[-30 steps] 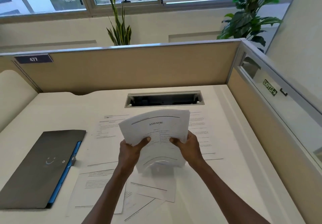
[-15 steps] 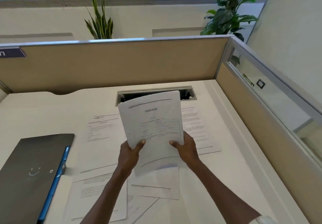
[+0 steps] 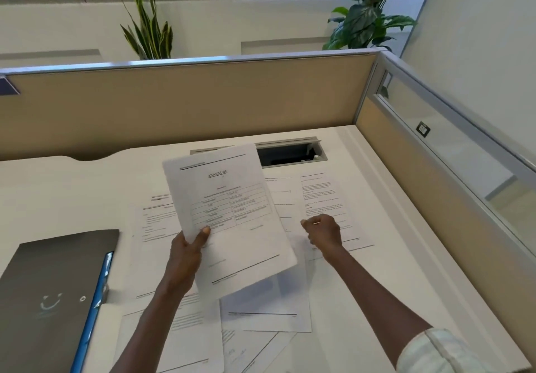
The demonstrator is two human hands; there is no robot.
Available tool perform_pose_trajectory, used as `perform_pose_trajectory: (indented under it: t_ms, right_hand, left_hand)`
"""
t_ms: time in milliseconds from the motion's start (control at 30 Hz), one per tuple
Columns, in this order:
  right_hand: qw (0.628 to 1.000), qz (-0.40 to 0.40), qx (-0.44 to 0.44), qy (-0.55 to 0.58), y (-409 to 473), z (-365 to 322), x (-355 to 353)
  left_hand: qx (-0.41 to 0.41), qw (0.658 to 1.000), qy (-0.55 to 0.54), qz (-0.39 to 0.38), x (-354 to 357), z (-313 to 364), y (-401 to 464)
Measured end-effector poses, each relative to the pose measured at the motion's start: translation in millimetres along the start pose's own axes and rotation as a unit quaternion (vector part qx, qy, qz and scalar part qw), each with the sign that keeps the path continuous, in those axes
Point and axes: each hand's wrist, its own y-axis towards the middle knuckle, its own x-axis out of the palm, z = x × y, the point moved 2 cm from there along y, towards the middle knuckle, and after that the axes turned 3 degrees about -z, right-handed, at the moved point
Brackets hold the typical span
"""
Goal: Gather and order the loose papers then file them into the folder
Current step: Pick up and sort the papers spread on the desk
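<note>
The white desk (image 3: 391,256) spreads out below me, closed in by tan partition panels (image 3: 185,105), with a cable slot (image 3: 287,155) set into its far edge. At my left the dark grey folder (image 3: 49,294) lies closed and flat, a blue spine along its right side, well apart from both my hands. Loose papers (image 3: 261,311) are scattered across the middle of the desk, overlapping one another, under and around my arms.

My left hand (image 3: 185,252) holds the gathered stack (image 3: 229,221) up off the desk, tilted, its top sheet headed ANNEXURE; my thumb presses the front near the lower left edge and my fingers curl behind. My right hand (image 3: 322,232) hovers just right of the stack, fingers curled in loosely, holding nothing, above a printed sheet (image 3: 327,195) lying on the desk.

Half a second ago both my hands gripped the stack's lower edge. Now the right one has let go and moved off to the right, and the stack leans more to the left in my left hand alone.
</note>
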Motion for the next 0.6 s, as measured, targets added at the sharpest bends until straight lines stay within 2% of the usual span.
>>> perform_pose_trajectory:
  t_ms: [133,433,600]
  right_hand:
    - [0.991,0.018,0.002,-0.132,15.0,6.1,1.3]
    - [0.962,0.034,0.028,-0.268,27.1,-9.0,41.2]
    - [0.969,0.027,0.060,-0.236,36.3,-10.3,46.6]
  left_hand:
    - [0.000,0.999,-0.016,0.033,-12.9,-1.2,4.6]
    - [-0.011,0.997,-0.026,0.069,-11.2,-8.9,13.6]
    - [-0.008,0.998,-0.022,0.065,-6.0,-7.5,20.6]
